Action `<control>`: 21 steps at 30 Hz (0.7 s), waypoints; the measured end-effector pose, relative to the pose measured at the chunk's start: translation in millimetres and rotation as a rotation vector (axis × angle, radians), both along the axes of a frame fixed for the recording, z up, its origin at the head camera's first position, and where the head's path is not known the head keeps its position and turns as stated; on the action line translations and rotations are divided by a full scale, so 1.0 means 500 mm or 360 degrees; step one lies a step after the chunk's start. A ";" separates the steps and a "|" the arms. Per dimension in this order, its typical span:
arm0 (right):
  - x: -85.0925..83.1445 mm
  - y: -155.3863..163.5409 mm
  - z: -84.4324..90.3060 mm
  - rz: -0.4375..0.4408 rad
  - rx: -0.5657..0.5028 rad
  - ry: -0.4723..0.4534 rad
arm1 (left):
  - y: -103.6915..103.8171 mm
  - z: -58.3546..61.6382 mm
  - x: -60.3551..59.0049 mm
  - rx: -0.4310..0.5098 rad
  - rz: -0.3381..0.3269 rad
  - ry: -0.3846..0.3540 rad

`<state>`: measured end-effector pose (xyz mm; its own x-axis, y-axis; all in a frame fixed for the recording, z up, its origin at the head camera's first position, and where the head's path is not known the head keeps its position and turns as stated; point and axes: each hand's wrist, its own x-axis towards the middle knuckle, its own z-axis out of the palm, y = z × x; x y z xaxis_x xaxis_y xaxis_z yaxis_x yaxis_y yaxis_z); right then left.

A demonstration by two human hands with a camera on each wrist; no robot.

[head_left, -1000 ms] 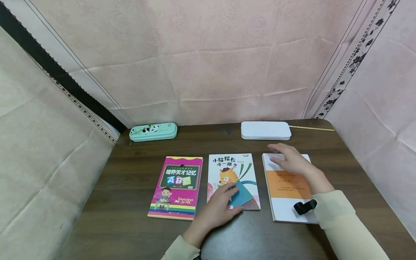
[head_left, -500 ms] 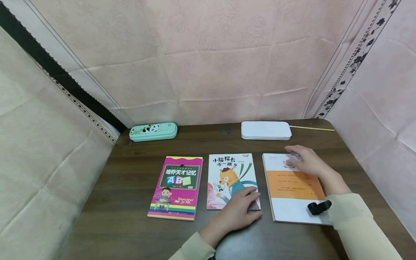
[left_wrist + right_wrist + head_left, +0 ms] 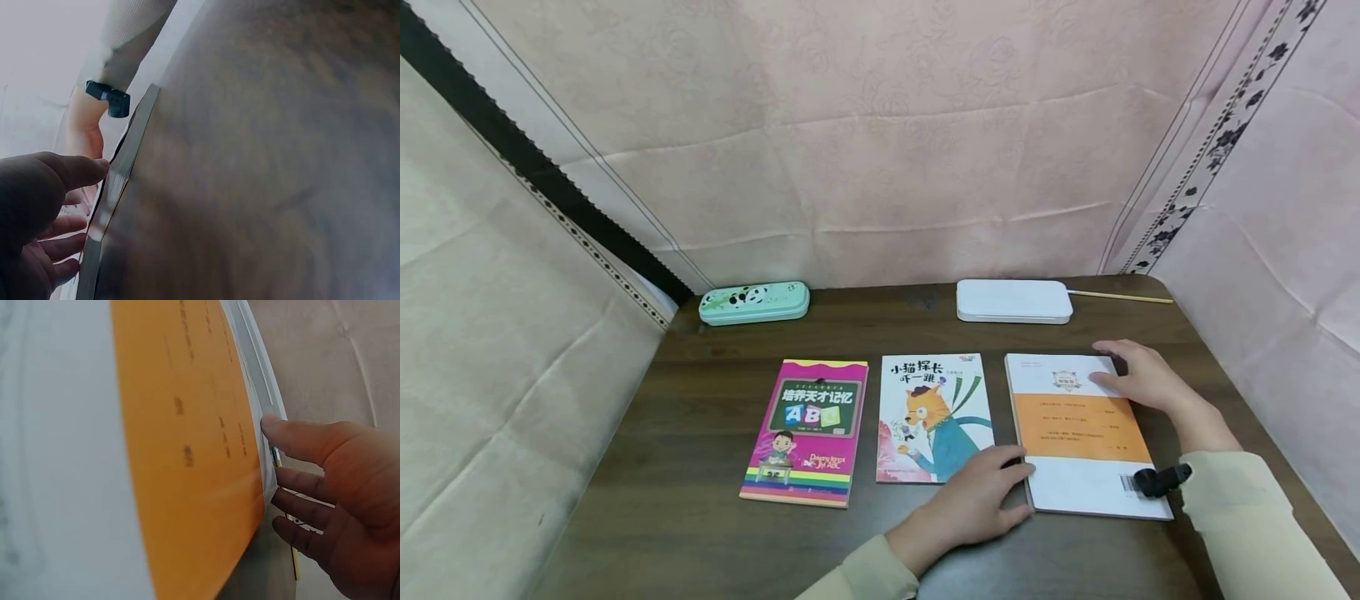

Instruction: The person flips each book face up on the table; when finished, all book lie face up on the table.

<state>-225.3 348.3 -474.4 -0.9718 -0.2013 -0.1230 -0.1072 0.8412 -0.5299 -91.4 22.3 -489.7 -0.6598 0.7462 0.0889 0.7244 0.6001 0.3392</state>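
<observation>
While the green panda case (image 3: 754,302) and the white case (image 3: 1013,301) are lying closed along the counter's (image 3: 700,533) far edge, their contents hidden, the orange-and-white book (image 3: 1078,433) is lying flat toward the counter's right edge. The left hand (image 3: 981,507) is now touching its near left edge, fingers relaxed and slightly apart, having slid off the cat book (image 3: 934,418). The right hand (image 3: 1138,382) is now resting at its far right corner, fingers straight, having shifted right.

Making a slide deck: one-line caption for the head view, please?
Left hand and right hand touch opposite edges of the orange-banded book on a wooden table.
</observation>
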 end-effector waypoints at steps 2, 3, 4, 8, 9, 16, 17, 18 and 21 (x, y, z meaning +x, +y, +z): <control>0.001 0.003 -0.001 -0.0003 0.0011 -0.0003 | 0.007 0.000 0.001 -0.0025 -0.0014 0.0041; 0.002 0.004 -0.002 -0.0003 0.0017 0.0000 | 0.009 0.000 0.002 -0.0039 -0.0019 0.0060; 0.003 0.005 -0.004 -0.0003 0.0024 0.0004 | 0.011 0.001 0.002 -0.0049 -0.0023 0.0071; 0.008 0.003 -0.011 -0.0024 0.0025 0.0023 | 0.015 0.001 0.001 -0.0068 -0.0031 0.0079; 0.009 0.002 -0.012 -0.0032 0.0022 0.0029 | 0.016 0.001 0.001 -0.0068 -0.0033 0.0079; 0.016 -0.001 -0.011 -0.0091 0.0029 0.0024 | 0.023 0.000 -0.001 -0.0048 -0.0021 0.0050; 0.017 -0.001 -0.010 -0.0097 0.0023 0.0022 | 0.024 -0.001 -0.001 -0.0047 -0.0012 0.0045; 0.017 0.000 -0.008 -0.0106 0.0010 0.0015 | 0.026 -0.002 -0.001 -0.0044 0.0001 0.0038; 0.017 0.005 -0.004 -0.0132 -0.0043 0.0031 | 0.030 -0.005 -0.002 -0.0022 0.0040 0.0027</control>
<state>-216.6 350.9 -476.4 -0.9874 -0.1231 -0.0994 -0.0484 0.8331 -0.5510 -92.4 37.3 -492.2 -0.6768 0.7307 0.0901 0.7147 0.6228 0.3184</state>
